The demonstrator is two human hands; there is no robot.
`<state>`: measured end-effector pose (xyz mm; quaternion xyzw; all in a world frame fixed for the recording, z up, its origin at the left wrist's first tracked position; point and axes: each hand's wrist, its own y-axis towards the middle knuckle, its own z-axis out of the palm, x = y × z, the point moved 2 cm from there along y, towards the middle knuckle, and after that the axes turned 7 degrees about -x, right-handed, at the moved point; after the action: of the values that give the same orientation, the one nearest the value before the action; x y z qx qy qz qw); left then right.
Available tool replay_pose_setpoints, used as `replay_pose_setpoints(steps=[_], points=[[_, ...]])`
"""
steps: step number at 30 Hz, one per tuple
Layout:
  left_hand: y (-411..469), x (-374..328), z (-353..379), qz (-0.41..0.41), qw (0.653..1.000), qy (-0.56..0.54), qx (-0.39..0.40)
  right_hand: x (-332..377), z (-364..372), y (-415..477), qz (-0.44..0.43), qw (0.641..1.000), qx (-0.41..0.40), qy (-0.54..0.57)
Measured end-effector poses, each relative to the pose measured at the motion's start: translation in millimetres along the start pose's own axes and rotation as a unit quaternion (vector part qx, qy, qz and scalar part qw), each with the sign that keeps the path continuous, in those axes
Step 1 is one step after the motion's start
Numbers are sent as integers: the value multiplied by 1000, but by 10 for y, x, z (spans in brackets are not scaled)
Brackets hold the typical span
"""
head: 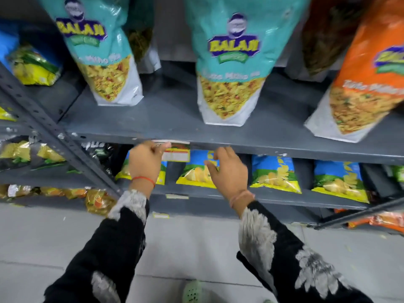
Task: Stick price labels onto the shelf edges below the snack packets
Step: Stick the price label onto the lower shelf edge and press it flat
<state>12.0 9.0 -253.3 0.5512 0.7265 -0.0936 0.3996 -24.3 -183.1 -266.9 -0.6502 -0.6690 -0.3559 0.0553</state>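
A price label (177,154) with red, yellow and white print hangs from the front edge of the grey shelf (273,147), just left of the middle teal snack packet (229,68). My left hand (145,160) pinches the label's left end against the shelf edge. My right hand (227,169) hovers just right of the label, fingers loosely curled and holding nothing, fingertips close to the shelf edge. Another teal packet (102,53) stands at the left and an orange packet (367,84) at the right of the same shelf.
Blue and yellow chip bags (275,173) line the lower shelf. A slotted grey upright (43,119) runs diagonally at the left. Small labels (177,196) sit on lower shelf edges. Grey floor tiles and a green shoe (193,291) lie below.
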Motion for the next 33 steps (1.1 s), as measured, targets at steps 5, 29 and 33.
replay_pose_setpoints(steps=[5, 29, 33], points=[[-847, -926, 567, 106, 989, -74, 75, -926, -849, -252, -60, 996, -37, -57], [-2972, -3796, 3610, -239, 909, -276, 202, -4260, -3247, 231, 80, 995, -42, -50], [-3008, -3806, 3539, -162, 943, -244, 158, -4242, -3248, 108, 44, 992, -94, -69]])
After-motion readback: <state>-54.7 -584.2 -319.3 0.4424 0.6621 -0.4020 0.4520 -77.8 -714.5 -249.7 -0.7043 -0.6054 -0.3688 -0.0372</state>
